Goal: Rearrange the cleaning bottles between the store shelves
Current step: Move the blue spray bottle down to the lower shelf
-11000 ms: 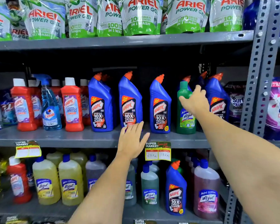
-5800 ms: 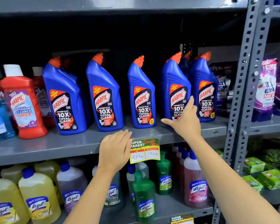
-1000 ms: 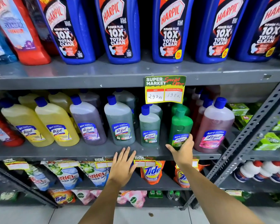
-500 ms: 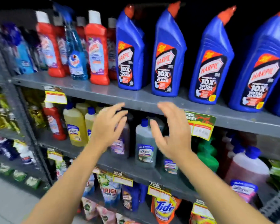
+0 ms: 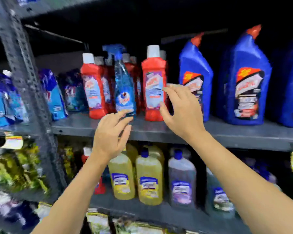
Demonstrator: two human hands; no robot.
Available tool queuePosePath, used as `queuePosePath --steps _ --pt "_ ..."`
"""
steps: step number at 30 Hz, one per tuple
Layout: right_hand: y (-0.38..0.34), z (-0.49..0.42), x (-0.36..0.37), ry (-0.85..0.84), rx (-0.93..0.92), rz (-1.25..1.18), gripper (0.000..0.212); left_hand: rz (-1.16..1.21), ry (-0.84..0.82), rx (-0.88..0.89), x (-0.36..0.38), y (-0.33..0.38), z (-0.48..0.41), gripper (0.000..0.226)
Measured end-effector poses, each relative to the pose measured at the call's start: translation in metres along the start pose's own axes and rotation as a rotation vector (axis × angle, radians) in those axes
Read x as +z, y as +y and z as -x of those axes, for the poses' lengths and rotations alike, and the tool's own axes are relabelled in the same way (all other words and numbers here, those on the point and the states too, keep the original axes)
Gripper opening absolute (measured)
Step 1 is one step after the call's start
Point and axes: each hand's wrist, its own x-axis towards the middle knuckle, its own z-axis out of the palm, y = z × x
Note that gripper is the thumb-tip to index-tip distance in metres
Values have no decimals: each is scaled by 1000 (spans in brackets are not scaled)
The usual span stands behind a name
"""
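Both hands are open, gripping nothing. Left hand (image 5: 111,132) reaches just below the upright blue spray bottle (image 5: 123,88); right hand (image 5: 179,108) nears the red bottle (image 5: 153,85).

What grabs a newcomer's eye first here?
Both hands, raised mid-frame toward the middle shelf: the left hand open below the blue spray bottle, the right hand open beside a red bottle. Big blue angled-neck bottles fill the right; yellow bottles stand below.
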Motion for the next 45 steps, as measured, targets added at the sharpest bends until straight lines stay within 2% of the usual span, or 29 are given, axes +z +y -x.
queuePosePath --steps 5,10,14,19,22,24,29,38,43,45 --pt "-67 -33 61 -6 102 -101 34 6 -67 8 -24 -92 22 33" --pt "-94 -64 110 -220 295 -116 52 25 -164 -45 -23 -146 38 38" --pt "-100 -88 138 -271 474 -76 61 65 -264 -127 -14 -161 48 46" --pt "-95 -99 162 -224 715 -96 84 65 -186 -137 -5 -162 52 38" --pt "-92 -97 171 -306 813 -183 105 36 -181 -124 -3 -164 53 38" --pt "-91 -95 175 -367 865 -246 111 15 -168 -118 -2 -164 53 37" --pt "-83 -92 179 -352 898 -204 90 -26 -132 -82 4 -170 53 37" --pt "-89 -86 162 -238 842 -272 75 -30 -73 -60 10 -173 54 36" --pt "-120 -80 124 -149 806 -457 79 -31 -43 -36 11 -173 54 37" --pt "-139 -64 104 -129 784 -566 64 -37 -31 -27 12 -174 56 37"
